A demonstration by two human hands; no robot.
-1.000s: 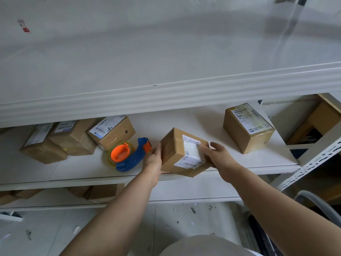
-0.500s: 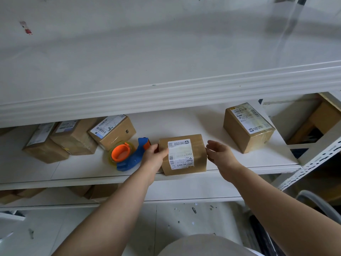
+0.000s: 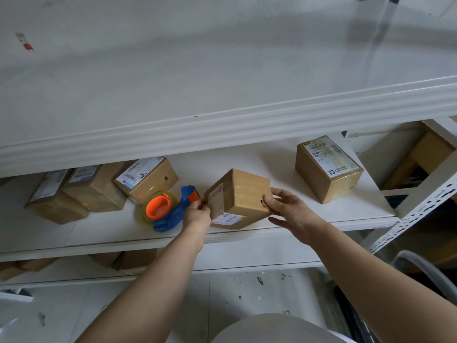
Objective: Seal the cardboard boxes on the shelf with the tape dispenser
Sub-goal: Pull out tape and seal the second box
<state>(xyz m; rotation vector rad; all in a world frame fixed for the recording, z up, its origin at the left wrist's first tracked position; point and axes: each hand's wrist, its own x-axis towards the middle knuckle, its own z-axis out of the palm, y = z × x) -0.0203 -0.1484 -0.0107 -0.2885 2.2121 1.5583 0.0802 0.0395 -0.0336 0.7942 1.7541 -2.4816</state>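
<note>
Bare left forearm (image 3: 158,280), bare right forearm (image 3: 358,263), light grey garment (image 3: 272,329) below

Soft even light, faint shadows, fisheye-bent edges w/ slight blur.

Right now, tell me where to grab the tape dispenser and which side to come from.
Grip the blue handle of the tape dispenser, probably from the shelf's front edge. It lies flat, orange hub up, handle curving nearest that edge, boxes crowding behind. The left hand is right beside it, but holds the box.

Open gap between middle box (image 3: 247,194) and right-hand box (image 3: 326,179); tape dispenser (image 3: 170,214) crowds its left (upper shelf (image 3: 222,125) overhangs)
</note>
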